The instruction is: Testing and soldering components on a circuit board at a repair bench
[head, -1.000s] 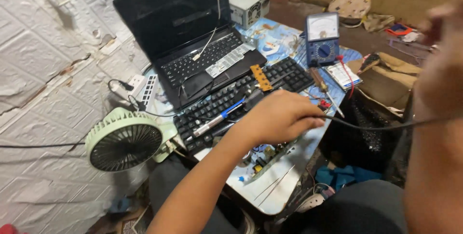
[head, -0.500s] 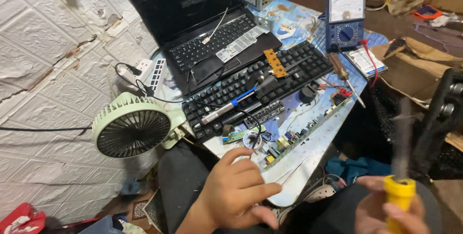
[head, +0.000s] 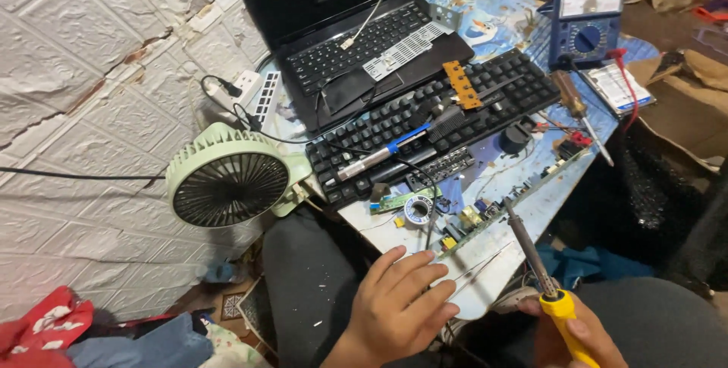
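Now the right hand (head: 576, 334) grips a yellow-handled soldering iron (head: 540, 277), metal tip toward the bench's front edge; left hand (head: 398, 307) spread, seemingly empty.

A makeshift home electronics repair bench: a multimeter (head: 588, 12), soldering iron (head: 542, 277), solder spool (head: 418, 209), bare circuit board (head: 500, 205), keyboard (head: 436, 122) and laptop (head: 341, 27) crowd a small table (head: 531, 201) against a peeling wall (head: 68, 95)

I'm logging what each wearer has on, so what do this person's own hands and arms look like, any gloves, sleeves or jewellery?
Both are bare. The left hand has no glove, ring or watch, and its wrist is uncovered down to the frame edge. The right hand shows only partly at the bottom edge, also ungloved; no sleeve appears there, and its wrist is out of view.
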